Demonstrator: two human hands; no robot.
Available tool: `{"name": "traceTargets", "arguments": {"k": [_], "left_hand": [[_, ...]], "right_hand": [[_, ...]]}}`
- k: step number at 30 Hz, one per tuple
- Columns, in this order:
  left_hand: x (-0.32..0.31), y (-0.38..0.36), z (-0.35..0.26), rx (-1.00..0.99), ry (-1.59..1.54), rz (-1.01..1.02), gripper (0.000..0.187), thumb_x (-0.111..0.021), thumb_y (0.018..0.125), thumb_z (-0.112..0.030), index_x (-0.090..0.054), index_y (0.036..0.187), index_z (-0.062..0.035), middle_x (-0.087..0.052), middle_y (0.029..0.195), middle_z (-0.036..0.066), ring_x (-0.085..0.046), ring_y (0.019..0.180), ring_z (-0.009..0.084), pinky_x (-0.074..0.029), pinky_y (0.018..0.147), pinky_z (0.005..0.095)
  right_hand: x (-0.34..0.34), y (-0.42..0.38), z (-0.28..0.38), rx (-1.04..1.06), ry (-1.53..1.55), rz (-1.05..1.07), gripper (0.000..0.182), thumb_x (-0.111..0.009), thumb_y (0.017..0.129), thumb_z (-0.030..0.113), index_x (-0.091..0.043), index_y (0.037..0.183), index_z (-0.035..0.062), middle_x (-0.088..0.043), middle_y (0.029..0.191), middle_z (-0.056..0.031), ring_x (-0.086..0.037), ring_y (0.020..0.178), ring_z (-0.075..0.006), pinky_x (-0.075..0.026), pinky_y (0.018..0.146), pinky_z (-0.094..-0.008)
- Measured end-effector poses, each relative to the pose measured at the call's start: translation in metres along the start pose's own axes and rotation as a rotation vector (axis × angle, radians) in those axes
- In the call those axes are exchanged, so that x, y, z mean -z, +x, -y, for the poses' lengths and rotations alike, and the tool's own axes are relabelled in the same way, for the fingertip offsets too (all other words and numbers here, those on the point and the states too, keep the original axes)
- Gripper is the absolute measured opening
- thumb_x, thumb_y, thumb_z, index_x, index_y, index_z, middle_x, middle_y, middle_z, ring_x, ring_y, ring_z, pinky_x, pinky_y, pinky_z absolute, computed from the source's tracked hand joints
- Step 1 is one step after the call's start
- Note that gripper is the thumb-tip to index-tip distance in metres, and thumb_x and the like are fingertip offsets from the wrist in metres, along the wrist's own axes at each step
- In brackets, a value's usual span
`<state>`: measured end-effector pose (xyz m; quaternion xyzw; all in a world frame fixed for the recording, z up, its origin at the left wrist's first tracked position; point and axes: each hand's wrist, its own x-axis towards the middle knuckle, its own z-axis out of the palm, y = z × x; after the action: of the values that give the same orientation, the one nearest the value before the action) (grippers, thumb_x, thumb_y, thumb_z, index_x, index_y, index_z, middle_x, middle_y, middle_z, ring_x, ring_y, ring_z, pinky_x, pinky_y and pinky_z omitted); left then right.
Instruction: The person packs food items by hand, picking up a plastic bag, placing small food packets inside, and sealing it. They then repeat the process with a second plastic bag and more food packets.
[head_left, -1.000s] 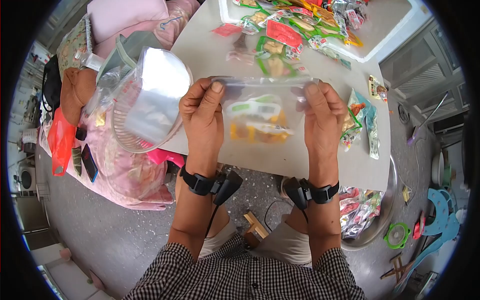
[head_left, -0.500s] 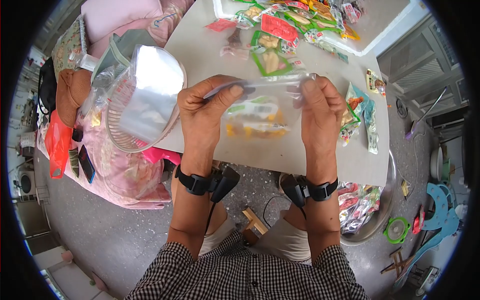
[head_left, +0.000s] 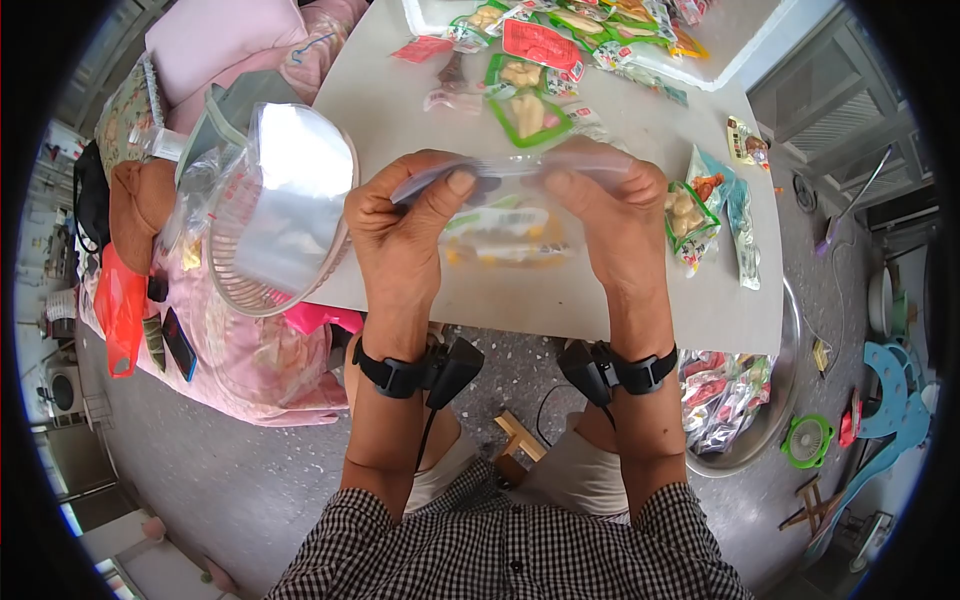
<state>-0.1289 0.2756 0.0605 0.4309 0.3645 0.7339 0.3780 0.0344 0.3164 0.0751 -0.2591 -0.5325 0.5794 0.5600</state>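
Observation:
A clear plastic bag (head_left: 508,195) is stretched level between my two hands over the table's near edge. My left hand (head_left: 408,205) pinches its top edge at the left, thumb toward me. At the right, my right hand (head_left: 605,195) has its thumb and fingers closed on the same edge, slightly blurred. A yellow, green and white snack packet (head_left: 508,235) shows blurred through the bag. Beyond my hands, green-edged snack packets (head_left: 527,115) and a red packet (head_left: 542,48) lie on the table (head_left: 400,110).
Left of my hands, a basket (head_left: 230,275) holds a stack of clear bags (head_left: 300,200). More packets (head_left: 690,215) lie at the right. A white foam box (head_left: 735,70) stands behind, and a metal basin (head_left: 735,465) of packets sits below right.
My right hand has moved left along the bag's top edge, closer to my left hand. My left hand keeps its pinch. The whole view has shifted slightly.

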Motion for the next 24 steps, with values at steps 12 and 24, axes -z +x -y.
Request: {"name": "traceTargets", "arguments": {"k": [12,24], "left_hand": [[-0.005,-0.002,-0.001,0.006,0.026,-0.029,0.013,-0.072,0.078,-0.005,-0.067,0.088,0.0022,-0.066,0.078,0.004,-0.058,0.07,0.0093,-0.047,0.067,0.0222],[0.003,0.0,-0.001,0.09,-0.093,0.038,0.014,-0.067,0.082,-0.008,-0.067,0.091,0.0037,-0.067,0.086,0.01,-0.062,0.077,0.0153,-0.05,0.074,0.0287]], "right_hand": [[0.0,0.0,0.0,0.058,-0.064,0.0,0.005,-0.067,0.08,0.0,-0.069,0.084,-0.001,-0.068,0.079,-0.0043,-0.061,0.072,-0.009,-0.048,0.068,-0.0225],[0.005,0.0,0.002,0.022,-0.006,0.029,0.006,-0.066,0.079,0.002,-0.068,0.084,-0.0017,-0.068,0.077,-0.0069,-0.063,0.072,-0.0124,-0.05,0.07,-0.0252]]}}
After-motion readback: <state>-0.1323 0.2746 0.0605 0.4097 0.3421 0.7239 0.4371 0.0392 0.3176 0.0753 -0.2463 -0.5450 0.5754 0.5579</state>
